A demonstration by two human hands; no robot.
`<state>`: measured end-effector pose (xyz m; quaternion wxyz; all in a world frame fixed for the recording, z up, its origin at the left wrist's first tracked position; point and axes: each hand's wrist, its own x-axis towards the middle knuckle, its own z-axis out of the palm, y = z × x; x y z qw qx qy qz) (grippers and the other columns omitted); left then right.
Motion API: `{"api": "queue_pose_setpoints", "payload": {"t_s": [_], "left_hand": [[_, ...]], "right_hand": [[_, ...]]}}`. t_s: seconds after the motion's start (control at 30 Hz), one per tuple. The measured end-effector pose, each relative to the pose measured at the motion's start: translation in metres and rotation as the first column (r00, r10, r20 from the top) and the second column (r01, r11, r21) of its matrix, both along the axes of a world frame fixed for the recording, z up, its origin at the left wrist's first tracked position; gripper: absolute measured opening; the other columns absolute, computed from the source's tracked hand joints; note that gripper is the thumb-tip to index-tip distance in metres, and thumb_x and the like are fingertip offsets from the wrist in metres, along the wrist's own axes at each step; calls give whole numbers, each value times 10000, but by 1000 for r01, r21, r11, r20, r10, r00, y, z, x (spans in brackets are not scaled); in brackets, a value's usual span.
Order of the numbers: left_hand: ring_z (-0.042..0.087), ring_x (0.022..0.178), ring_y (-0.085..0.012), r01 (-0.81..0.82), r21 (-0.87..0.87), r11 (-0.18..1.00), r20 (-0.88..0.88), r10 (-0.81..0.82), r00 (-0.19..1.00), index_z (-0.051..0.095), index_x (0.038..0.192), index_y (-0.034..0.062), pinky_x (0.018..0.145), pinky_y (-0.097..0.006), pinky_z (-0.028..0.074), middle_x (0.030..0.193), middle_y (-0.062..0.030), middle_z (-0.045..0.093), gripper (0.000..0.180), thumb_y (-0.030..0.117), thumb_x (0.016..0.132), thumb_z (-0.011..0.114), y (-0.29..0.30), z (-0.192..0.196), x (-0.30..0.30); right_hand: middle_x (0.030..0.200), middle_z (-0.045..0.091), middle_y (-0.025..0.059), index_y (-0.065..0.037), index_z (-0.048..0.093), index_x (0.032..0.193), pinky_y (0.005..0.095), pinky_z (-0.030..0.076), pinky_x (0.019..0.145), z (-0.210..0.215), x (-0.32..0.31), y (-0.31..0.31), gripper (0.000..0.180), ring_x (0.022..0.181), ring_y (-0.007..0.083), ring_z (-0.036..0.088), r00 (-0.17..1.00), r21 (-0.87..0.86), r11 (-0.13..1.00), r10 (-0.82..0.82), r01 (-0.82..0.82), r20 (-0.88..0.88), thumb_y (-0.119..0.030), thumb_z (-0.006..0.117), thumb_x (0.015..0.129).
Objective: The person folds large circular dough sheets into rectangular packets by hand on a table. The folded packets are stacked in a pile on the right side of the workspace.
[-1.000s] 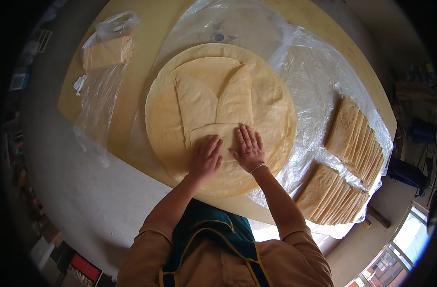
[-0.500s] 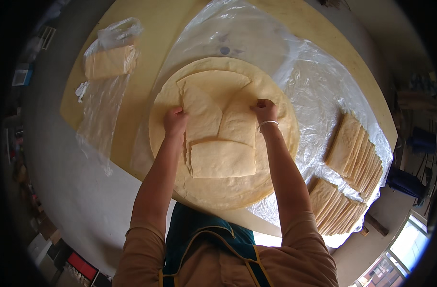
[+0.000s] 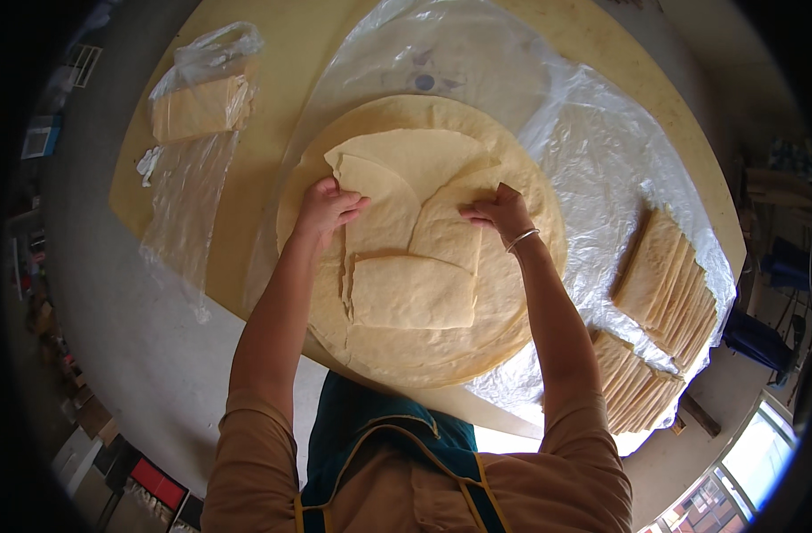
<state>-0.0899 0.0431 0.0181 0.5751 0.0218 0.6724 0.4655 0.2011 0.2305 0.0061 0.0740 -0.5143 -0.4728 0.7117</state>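
Centred atop the round stack point(image 3: 537, 258), the partly folded sheet point(image 3: 413, 291) looks light, limp and tearable, best held by its side edges, where left hand point(image 3: 326, 210) and right hand point(image 3: 503, 211) bend their fingers, whether pinching I cannot tell.

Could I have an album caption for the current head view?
Left hand and right hand at either side of a part-folded sheet, with two stacks on plastic at right.
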Motion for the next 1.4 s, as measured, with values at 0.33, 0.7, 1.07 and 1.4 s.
{"api": "queue_pose_setpoints", "payload": {"t_s": [0.33, 0.7, 1.07, 1.4], "left_hand": [[716, 1063, -149, 187, 54, 981, -177, -175, 968, 714, 1138, 74, 910, -317, 537, 1127, -20, 743, 171, 84, 968, 704, -11, -17, 2], [636, 1231, -245, 803, -18, 596, -944, -275, 183, 752, 1236, 89, 1008, -356, 543, 1454, -52, 600, 426, -70, 848, 672, -47, -14, -2], [645, 1253, -259, 956, -218, 195, -841, -535, -83, 765, 1085, 63, 1078, -427, 507, 1204, -67, 754, 376, -108, 799, 591, -8, 64, 2], [583, 1336, -259, 979, -31, 201, -508, -847, 157, 648, 1396, 98, 1100, -354, 476, 1473, -104, 605, 404, -9, 1022, 535, 18, 67, -6]], "right_hand": [[1037, 740, 46, -93, 727, 1129, 330, 633, 796, -10, 19, 13, 224, 981, 243, 770, 983, -100, 995, 4, -23, -183, 29, 679, 947], [1323, 689, 129, -50, 739, 946, 348, 532, 1017, -47, 33, -35, 181, 1205, 235, 655, 934, 677, 730, 302, -96, -192, 74, 615, 900], [1281, 721, 158, -45, 765, 954, 364, 563, 975, -47, 28, -39, 172, 1169, 310, 696, 953, 768, 634, 281, -95, -114, 60, 656, 873], [1305, 713, 151, -58, 776, 961, 362, 567, 972, -51, 29, -38, 171, 1177, 311, 695, 962, 732, 674, 253, -101, -99, 42, 668, 872]]}}
